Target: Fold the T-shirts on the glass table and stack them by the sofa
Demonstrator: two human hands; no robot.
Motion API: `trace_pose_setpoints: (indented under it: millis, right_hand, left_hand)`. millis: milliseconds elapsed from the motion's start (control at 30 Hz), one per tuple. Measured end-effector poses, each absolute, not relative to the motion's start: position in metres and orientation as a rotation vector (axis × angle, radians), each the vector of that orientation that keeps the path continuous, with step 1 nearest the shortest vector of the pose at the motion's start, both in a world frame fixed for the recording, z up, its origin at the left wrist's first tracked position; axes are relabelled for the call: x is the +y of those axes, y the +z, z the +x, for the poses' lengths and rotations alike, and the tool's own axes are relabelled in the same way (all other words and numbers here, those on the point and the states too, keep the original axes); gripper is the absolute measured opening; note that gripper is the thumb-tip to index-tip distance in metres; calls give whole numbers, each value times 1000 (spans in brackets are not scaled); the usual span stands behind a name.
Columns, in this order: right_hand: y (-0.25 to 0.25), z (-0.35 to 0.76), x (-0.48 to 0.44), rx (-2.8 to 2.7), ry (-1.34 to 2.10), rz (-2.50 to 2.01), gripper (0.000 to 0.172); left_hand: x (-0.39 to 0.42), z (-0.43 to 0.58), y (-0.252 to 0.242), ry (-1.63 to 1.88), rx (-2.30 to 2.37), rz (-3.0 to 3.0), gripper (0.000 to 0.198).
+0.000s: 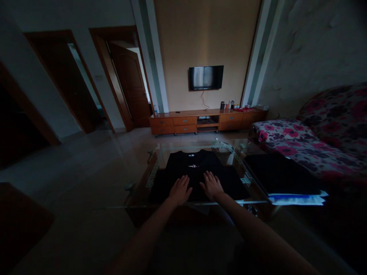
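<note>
A black T-shirt [197, 173] lies partly folded on the glass coffee table [153, 168], its collar pointing away from me and a small print below the neck. My left hand [180, 190] rests palm down on the near left part of the shirt, fingers stretched out. On the near right part lies my right hand [211, 185], flat with its fingers apart. Neither hand grips the cloth. The room is dim, so the shirt's folds are hard to make out.
Right of the table, a stack of folded clothes [282, 175], black above with blue and white layers below, sits beside a flowered sofa [315, 149]. Farther off are a wooden TV cabinet [185, 121] with bottles on top and a wall-mounted television [205, 77]. Doorways stand at left.
</note>
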State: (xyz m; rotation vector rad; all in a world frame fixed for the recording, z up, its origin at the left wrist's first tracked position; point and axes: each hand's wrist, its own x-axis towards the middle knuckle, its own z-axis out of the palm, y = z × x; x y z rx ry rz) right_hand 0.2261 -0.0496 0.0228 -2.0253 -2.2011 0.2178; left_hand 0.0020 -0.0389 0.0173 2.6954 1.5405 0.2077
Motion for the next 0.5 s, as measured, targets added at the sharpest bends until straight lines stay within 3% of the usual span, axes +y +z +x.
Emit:
trace_pose_setpoints:
  millis: [200, 500]
  right_hand:
    - [13, 181, -52, -2375, 294, -1799, 67]
    - [-5, 232, -60, -2297, 274, -1940, 88]
  left_hand:
    - [-44, 28, 7, 148, 1491, 2648, 64]
    - [-43, -14, 11, 134, 1558, 2609, 81]
